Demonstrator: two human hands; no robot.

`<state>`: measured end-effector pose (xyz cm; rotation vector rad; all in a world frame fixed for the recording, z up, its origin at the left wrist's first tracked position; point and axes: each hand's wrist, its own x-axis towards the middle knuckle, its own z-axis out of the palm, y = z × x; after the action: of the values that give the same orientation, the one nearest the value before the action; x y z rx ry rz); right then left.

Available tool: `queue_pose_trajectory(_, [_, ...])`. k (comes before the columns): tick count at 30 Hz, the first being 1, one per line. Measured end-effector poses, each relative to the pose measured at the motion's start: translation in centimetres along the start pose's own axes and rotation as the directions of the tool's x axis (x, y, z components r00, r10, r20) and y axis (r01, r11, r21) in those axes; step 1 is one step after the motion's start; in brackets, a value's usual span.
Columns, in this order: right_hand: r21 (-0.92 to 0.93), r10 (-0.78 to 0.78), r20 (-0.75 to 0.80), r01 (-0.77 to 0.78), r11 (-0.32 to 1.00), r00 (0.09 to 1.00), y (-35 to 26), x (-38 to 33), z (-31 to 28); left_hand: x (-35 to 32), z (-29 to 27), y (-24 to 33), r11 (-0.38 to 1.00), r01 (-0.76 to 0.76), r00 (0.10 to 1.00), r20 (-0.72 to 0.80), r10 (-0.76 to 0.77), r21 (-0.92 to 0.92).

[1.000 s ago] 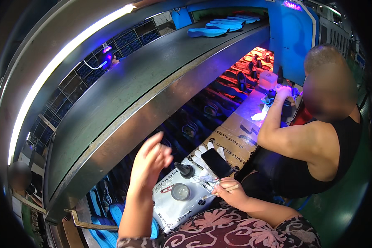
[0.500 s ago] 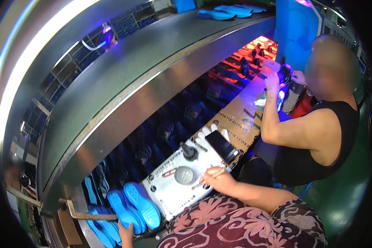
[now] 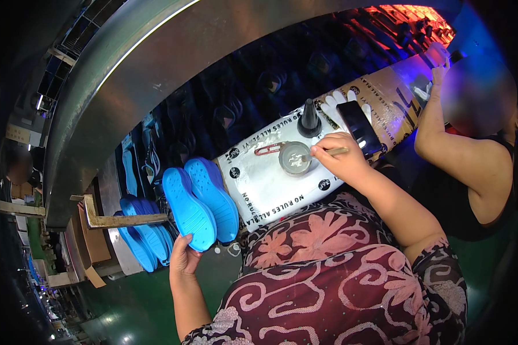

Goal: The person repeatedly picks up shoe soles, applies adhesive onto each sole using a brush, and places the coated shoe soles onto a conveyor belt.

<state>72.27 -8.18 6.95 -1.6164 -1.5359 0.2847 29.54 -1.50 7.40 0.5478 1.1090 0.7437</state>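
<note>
My left hand (image 3: 185, 257) pinches the near end of a bright blue shoe sole (image 3: 189, 210), its thumb on top and the other fingers partly hidden. A second blue sole (image 3: 216, 198) lies right beside it. My right hand (image 3: 344, 158) is closed around a thin brush (image 3: 341, 151) with a pale wooden handle. The brush's tip reaches into a small round cup (image 3: 295, 167) of whitish fluid. The cup stands on a board wrapped in white printed sheeting (image 3: 270, 195).
Near the cup are a black nozzle-topped bottle (image 3: 309, 121), a red-handled tool (image 3: 269, 148), a white glove (image 3: 351, 99) and a phone (image 3: 357, 126). More blue soles (image 3: 147, 230) lie left by a wooden bar (image 3: 126, 220). A co-worker's arm (image 3: 449, 132) is at right, a metal-sided conveyor (image 3: 172, 63) beyond.
My view has turned. The right hand has brought the brush from beside the cup into it. My left hand now grips the end of a sole, which has shifted against its neighbour.
</note>
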Motion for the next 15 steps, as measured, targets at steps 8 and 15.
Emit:
queue_pose_trajectory(8, [-0.123,-0.059,0.018,0.061,0.991,0.998,0.9,-0.2,2.7,0.5,0.1,-1.0,0.995,0.053,0.997,0.058,-0.049,-0.079])
queue_pose_trajectory(15, [0.086,0.088,-0.042,-0.084,0.993,0.995,-0.6,-0.3,0.8,0.3,1.1,0.0,0.991,0.074,0.990,0.128,-0.059,-0.114])
